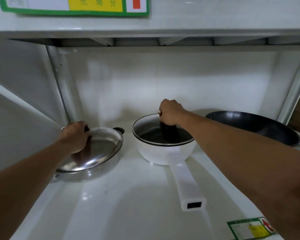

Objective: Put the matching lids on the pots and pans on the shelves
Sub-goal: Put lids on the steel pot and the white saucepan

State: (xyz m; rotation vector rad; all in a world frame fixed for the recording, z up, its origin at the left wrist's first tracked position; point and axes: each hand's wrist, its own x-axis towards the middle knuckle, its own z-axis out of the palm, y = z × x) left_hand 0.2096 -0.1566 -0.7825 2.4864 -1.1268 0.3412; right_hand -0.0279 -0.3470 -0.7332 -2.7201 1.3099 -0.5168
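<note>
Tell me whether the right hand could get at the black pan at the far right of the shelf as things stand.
Probably yes. The black pan lies open, lidless, just beside the right hand, with nothing between them. But that hand's grip is on the glass lid over the white pot, so it must let go first.

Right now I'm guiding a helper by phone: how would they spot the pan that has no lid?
Look at the white shelf, far right end. Beyond the white long-handled pot with a glass lid lies a wide black frying pan. It alone is dark, open, and untouched by any hand.
</note>
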